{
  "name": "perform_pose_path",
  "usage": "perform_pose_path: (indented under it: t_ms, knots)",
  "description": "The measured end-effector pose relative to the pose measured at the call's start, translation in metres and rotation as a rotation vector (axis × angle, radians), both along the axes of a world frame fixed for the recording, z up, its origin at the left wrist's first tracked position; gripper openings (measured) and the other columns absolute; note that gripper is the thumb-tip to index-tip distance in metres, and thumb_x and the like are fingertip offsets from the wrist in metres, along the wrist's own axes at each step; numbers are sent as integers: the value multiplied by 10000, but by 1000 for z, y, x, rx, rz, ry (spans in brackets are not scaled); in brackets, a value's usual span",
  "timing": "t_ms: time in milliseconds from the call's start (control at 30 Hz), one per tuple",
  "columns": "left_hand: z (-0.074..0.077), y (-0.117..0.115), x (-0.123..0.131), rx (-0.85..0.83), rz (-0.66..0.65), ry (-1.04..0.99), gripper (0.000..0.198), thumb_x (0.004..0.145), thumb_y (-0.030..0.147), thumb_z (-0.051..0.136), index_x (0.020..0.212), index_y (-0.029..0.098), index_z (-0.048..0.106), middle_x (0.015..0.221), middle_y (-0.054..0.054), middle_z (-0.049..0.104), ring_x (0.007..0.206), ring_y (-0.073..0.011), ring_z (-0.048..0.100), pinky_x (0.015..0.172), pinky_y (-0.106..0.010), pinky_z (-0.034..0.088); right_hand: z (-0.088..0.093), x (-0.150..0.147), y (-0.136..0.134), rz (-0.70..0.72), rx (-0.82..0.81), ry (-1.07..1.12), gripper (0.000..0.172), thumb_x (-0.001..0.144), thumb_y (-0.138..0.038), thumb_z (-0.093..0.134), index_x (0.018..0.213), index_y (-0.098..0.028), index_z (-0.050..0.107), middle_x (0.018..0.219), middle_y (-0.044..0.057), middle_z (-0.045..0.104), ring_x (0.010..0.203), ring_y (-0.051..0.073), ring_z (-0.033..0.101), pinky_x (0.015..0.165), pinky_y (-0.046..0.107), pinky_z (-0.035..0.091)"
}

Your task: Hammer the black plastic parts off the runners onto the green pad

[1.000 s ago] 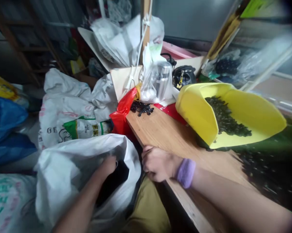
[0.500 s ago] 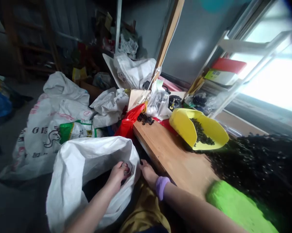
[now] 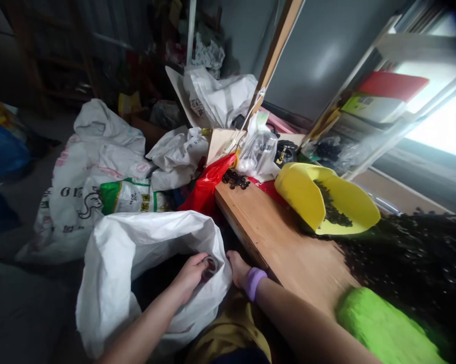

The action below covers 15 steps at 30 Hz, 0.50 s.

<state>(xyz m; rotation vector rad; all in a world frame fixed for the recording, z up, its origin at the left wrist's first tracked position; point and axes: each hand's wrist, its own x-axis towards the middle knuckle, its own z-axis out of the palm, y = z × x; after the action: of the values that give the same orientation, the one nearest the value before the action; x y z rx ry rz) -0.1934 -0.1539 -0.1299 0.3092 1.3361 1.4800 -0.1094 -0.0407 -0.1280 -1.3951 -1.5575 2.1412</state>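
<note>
A white woven sack stands wide-mouthed before me, its inside dark. My left hand reaches into the mouth, fingers curled round a clear ring-shaped thing that looks like a roll of tape, close to the sack's right wall. On the outside of that same wall, my right hand, with a purple band at the wrist, has its fingers bent against the sack's edge. Part of the right hand's grip is hidden by the sack.
Right of the sack runs a wooden board. On it are a yellow scoop with dark bits, a dark heap and a lime-green thing. A red bag hangs at the board's far end. More white sacks lie left.
My view has shifted, so most things sit farther right in the picture. Both hands stay at the sack's right wall, and the left still holds the ring-shaped thing.
</note>
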Motion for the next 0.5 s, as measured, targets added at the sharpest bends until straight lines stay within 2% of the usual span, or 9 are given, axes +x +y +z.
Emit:
perform_pose_path:
  t_ms: [133,233,367,500]
  knots:
    - [3,1,13,36,-35,102,248,756,297,512,901,143,640,723,-37,641,648,-152,557,591,-248,400,-1,10,1,63,25,43,204,843,-310,407,801,-161,540,714,26,589,602,165,551,542,268,435]
    - [3,2,12,49,-52,137,278,768,289,493,959,145,635,770,-51,660,672,-164,573,622,-264,419,10,16,1,71,83,85,91,725,-233,461,804,-190,476,634,-18,527,586,165,523,518,248,412]
    - [1,0,-9,71,-51,189,295,735,266,527,986,156,637,870,-64,675,762,-192,600,701,-291,441,36,20,-3,75,165,146,300,693,-239,484,985,-229,412,677,-47,498,550,145,487,491,233,395]
    - [-1,6,-30,143,-39,225,328,754,279,505,1041,162,612,923,-72,671,786,-200,607,727,-319,458,52,23,-4,134,280,185,326,682,-196,455,1006,-229,479,710,-28,513,580,144,484,530,236,400]
